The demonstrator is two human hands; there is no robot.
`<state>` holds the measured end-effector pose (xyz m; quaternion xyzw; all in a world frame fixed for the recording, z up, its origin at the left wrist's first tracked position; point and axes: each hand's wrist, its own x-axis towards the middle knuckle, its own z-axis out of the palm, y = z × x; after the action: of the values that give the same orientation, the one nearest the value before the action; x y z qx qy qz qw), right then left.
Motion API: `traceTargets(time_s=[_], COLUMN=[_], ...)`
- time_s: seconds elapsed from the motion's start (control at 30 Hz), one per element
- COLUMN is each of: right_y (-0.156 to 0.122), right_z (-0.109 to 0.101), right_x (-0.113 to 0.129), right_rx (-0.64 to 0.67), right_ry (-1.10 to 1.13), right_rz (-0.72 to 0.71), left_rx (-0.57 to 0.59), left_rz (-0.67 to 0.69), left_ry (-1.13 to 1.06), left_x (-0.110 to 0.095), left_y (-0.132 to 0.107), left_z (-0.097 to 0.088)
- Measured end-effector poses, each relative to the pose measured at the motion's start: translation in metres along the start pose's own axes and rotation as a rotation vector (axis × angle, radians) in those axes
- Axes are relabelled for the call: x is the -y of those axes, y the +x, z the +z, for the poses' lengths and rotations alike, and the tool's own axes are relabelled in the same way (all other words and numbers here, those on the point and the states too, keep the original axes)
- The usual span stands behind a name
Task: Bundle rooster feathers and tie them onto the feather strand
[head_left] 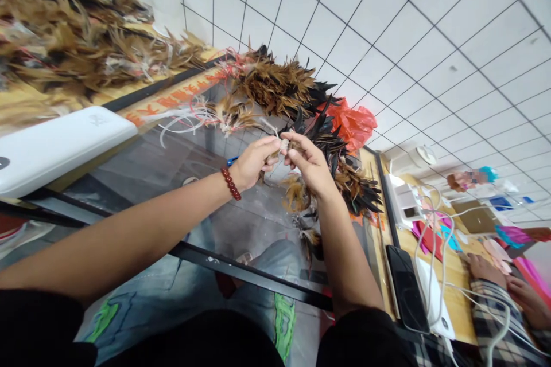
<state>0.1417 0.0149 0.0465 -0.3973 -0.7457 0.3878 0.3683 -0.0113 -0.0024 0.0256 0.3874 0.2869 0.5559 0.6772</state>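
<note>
Over a see-through tabletop, my left hand and my right hand meet, fingertips pinched. Between them is a small pale, fluffy feather base, partly hidden by the fingers. A red bead bracelet circles my left wrist, and a blue item shows beside that hand. Just past the fingers lie a brown feather bundle and a smaller tuft with white quills. Black feathers fan out behind my right hand. Loose tan feathers lie below it.
A long white device rests at the left edge. Heaped brown feathers cover the table behind it. A red plastic bag sits beyond the bundles. On the right are a black phone, white cables and a co-worker's hands.
</note>
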Motion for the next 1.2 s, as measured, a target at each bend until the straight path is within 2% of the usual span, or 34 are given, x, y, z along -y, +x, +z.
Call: traceTargets(time_s=[0.07,0.2,0.27,0.4,0.53,0.63,0.77,0.87,1.0,1.1,1.2], right_y=[0.000,0.001,0.000,-0.002,-0.002,0.000,0.000,0.000,0.000,-0.002,-0.006], right_z=[0.008,0.014,0.012,0.011,0.011,0.003,-0.010,-0.014,-0.013,-0.014,-0.017], right_x=[0.004,0.006,0.006,0.004,-0.003,-0.004,0.001,0.006,0.008,0.010,0.013], right_rx=[-0.029,-0.215,-0.198,-0.042,0.069,0.033,-0.030,-0.036,-0.107,-0.164,-0.167], right_ry=[-0.033,-0.143,-0.170,-0.184,-0.059,0.071,0.036,-0.004,0.033,-0.003,-0.068], right_rz=[0.021,0.086,0.096,0.101,0.176,0.227,0.105,0.036,0.034,-0.017,-0.098], left_rx=[-0.046,-0.165,-0.194,-0.223,-0.107,-0.004,0.047,0.071,0.037,0.017,0.009], left_rz=[0.017,0.047,0.046,0.025,-0.068,-0.157,-0.216,-0.138,0.014,0.016,-0.013], left_ry=[0.032,0.073,0.075,0.030,-0.109,-0.209,-0.170,-0.071,0.162,0.252,0.285], left_x=[0.001,0.005,0.005,0.003,-0.003,-0.005,-0.003,-0.001,0.001,0.002,0.004], left_y=[0.000,0.001,0.001,0.002,0.003,0.004,0.003,0.002,0.002,0.003,0.004], left_z=[0.000,0.001,0.001,-0.001,-0.003,-0.005,-0.006,-0.005,-0.003,-0.003,-0.005])
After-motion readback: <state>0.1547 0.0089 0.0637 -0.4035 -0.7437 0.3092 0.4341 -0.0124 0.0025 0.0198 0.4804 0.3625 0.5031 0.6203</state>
